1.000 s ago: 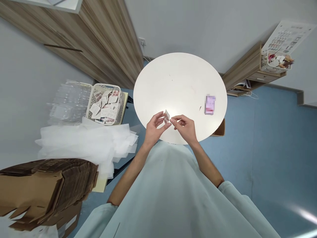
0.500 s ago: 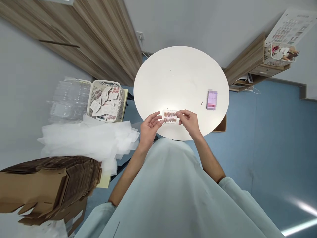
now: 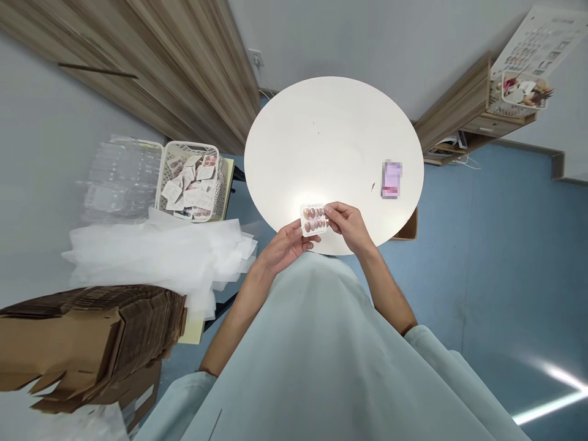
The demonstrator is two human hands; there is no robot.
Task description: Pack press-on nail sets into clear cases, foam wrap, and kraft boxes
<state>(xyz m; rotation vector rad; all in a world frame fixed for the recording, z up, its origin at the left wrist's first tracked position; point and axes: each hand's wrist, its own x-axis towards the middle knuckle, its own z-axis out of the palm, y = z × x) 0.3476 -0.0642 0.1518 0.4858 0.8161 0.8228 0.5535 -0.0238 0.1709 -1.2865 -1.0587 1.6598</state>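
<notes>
From the head-worn camera, we saw a person in a pale blue-green garment holding a card of press-on nails in both bare hands, over the near part of a white round table. The card's face, with its two rows of glossy nails, was turned up toward the camera.

The left hand had its thumb by the card's lower left edge and its fingers loosely curled, partly hidden beneath. The right hand had its thumb and forefinger drawn together at the card's right edge, the other fingers folded in. We could not tell how firmly either hand gripped.

The main risk, we judged, lay in that edge hold: a loose pinch, or two hands pulling unevenly, could let the thin card slip or bend. A fingertip dragged across the end nails, close to the right hand's grip, might lift one from its backing. With the card so near the table's rim, a drop could end on the floor.

A blurred-out purple item lay well apart on the table's right side. To the left, beyond the table, we noted a white basket filled with similar cards.
</notes>
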